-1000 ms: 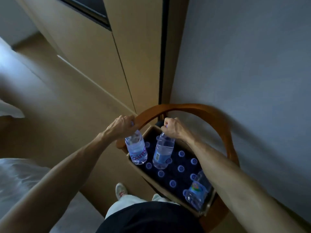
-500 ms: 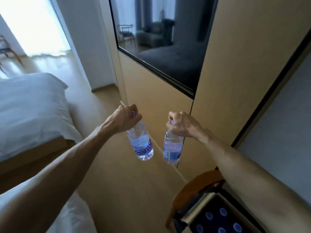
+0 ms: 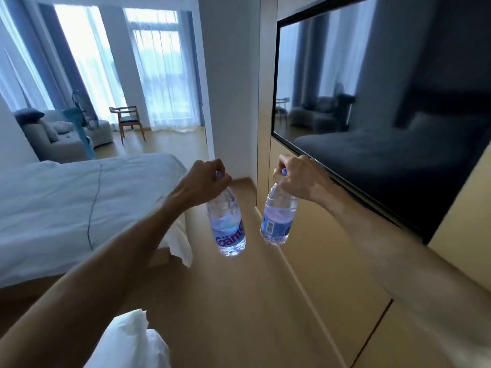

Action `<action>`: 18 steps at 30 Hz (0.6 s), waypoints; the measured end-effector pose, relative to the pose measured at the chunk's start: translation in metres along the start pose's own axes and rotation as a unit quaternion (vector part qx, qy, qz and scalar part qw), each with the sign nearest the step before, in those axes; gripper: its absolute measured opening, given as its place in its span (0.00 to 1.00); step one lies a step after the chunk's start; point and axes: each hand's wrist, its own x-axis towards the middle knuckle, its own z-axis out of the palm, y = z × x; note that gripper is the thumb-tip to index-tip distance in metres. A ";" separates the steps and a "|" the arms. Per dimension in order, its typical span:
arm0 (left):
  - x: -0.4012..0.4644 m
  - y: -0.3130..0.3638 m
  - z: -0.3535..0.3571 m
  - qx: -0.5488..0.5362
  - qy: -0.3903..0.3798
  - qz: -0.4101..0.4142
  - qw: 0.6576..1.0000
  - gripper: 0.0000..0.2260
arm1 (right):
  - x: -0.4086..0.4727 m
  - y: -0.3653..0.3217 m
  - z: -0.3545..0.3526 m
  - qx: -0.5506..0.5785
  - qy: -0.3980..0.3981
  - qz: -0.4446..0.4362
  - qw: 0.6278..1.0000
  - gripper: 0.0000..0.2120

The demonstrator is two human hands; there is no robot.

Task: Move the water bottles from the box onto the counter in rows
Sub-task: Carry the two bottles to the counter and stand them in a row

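left hand (image 3: 204, 179): fingers curled round cap of left bottle (image 3: 228, 226), mid-frame, hanging over floor (image 3: 239, 301)
right hand (image 3: 297, 179): grips neck of right bottle (image 3: 277, 221), just beside the left one, not touching
bottles: both held up clear of any surface, tilted slightly
bed (image 3: 66, 203): left of frame, white sheets
TV (image 3: 385, 107): right, on wall, dark screen
chair (image 3: 128, 119): upper left, by window
box, counter: out of frame
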 end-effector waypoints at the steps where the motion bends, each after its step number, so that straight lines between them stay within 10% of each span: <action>1: 0.010 -0.007 -0.005 0.006 0.007 -0.001 1.000 0.10 | 0.018 -0.005 0.002 0.005 0.004 -0.011 1.000 0.09; 18: 0.219 -0.171 -0.031 0.082 0.109 -0.053 0.989 0.08 | 0.314 -0.017 0.105 0.015 0.021 -0.163 0.986 0.11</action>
